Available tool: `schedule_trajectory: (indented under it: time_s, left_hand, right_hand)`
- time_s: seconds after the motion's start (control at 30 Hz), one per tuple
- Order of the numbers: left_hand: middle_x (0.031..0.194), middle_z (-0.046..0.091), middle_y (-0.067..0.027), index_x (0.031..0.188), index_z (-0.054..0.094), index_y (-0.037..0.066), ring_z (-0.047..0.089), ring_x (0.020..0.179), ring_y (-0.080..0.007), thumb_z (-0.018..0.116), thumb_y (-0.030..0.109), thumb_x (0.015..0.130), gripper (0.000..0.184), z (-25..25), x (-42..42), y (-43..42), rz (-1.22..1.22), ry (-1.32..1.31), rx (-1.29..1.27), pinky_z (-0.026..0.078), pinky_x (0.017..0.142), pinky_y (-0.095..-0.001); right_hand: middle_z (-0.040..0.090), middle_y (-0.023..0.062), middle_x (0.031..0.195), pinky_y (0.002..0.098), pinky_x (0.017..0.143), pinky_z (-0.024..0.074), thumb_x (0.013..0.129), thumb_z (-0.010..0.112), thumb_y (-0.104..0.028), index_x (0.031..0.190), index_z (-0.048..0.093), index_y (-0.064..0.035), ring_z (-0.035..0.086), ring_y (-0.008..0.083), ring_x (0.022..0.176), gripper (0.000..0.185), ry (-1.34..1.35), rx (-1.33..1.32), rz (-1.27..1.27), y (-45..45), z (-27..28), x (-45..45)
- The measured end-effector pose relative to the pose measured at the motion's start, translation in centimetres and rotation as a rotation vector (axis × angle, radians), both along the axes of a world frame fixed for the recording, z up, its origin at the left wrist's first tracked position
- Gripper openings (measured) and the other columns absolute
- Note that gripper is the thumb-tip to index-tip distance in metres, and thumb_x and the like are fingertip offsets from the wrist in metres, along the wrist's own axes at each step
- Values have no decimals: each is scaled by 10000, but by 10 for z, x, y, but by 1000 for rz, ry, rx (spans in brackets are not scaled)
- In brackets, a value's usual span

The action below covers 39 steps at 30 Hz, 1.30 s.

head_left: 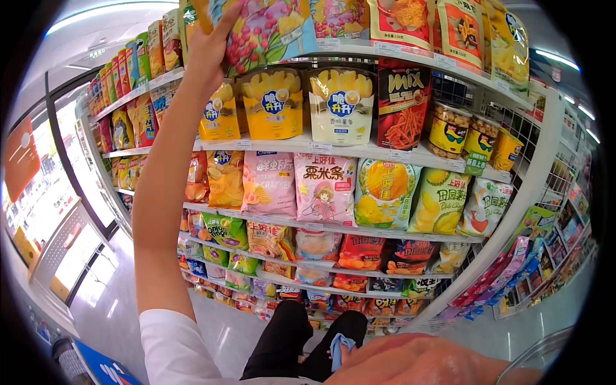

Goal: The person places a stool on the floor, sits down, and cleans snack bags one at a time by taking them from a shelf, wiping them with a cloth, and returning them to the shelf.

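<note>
My left hand [213, 52] is raised to the top shelf at upper left, its fingers closed on the edge of a colorful package [273, 32] with red berries printed on a light blue ground. The package's upper part is cut off by the frame. Low in the view, close to the camera, my right hand [401, 359] is closed round a crumpled light blue cloth [341, 350] that pokes out at its left side. Most of its fingers are hidden. Yellow bags [272, 106] of fries stand upright on the shelf just below the package.
A white shelf unit [410, 154] carries rows of snack bags, with jars [448, 131] at its right. A side rack [532, 256] hangs beyond its right end. Glass doors [61, 173] are at the left. My knees [282, 333] are close to the lowest shelves.
</note>
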<state>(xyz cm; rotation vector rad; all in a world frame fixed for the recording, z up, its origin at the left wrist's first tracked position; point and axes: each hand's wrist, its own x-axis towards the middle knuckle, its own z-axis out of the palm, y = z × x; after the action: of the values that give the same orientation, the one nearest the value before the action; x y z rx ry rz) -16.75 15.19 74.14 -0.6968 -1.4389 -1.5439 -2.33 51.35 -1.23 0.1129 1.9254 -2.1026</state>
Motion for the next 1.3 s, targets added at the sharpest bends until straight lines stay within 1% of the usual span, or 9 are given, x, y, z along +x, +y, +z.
schedule_trajectory:
  time_s: [0.17,0.27,0.3,0.4,0.5,0.6,0.73,1.13,1.3]
  left_hand:
    - [1224,664,-129,1437,495,34,661,991,-201,814,398,873,743,48,-50,44,140,338,-61,548,801,-350]
    - [1120,696,-92,1377,553,36,664,932,-180,821,462,846,732,63,-42,69,561,-24,-79,551,784,-332]
    - [1094,694,-107,1357,552,13,655,923,-176,823,519,822,785,62,-57,73,134,126,-74,548,781,-338]
    - [1118,682,-181,1370,506,-28,669,954,-274,817,525,817,842,59,-33,86,245,-20,-154,540,846,-397]
    - [991,701,-79,1109,651,-12,644,847,-129,824,450,845,560,79,-140,39,301,146,-152,523,742,-326]
    - [918,690,-62,1036,673,-14,582,803,-119,843,515,798,604,71,-134,47,397,167,-132,482,718,-350]
    - [1096,694,-88,1204,642,-17,637,963,-157,825,576,795,743,68,-145,43,369,95,-201,505,872,-353]
    - [1055,735,-114,1183,667,1,682,928,-207,842,523,783,680,62,-145,56,351,115,-301,528,865,-361]
    - [1235,613,-172,1400,417,-9,630,1098,-231,832,488,812,875,66,-174,43,576,269,-261,522,926,-358]
  right_hand:
    - [705,144,1124,377,917,516,898,631,-160,1198,646,-3,674,251,1026,338,5,21,-49,0,2,-2]
    - [706,142,1122,376,915,517,900,634,-166,1198,648,-4,674,250,1024,339,2,24,-78,1,4,-2]
    - [706,142,1122,376,914,517,900,635,-168,1197,648,-5,675,249,1023,339,2,25,-87,1,4,-1]
    - [708,140,1120,376,912,517,901,637,-173,1197,650,-6,675,247,1021,340,-3,26,-109,0,5,-1]
    - [709,139,1117,375,911,518,903,640,-178,1197,652,-6,675,245,1019,341,-6,25,-120,-1,6,-2]
    - [711,137,1115,375,909,518,904,642,-184,1197,654,-7,676,243,1016,342,-9,26,-128,-1,6,-3]
    - [713,135,1113,375,906,519,906,646,-191,1197,656,-9,676,240,1014,344,-7,40,-134,0,5,-5]
    - [719,128,1104,373,899,521,911,656,-213,1196,663,-12,678,232,1005,349,-15,70,-150,2,0,-5]
    - [721,126,1101,372,896,521,913,660,-222,1195,666,-14,679,229,1001,351,-17,81,-153,1,0,-6]
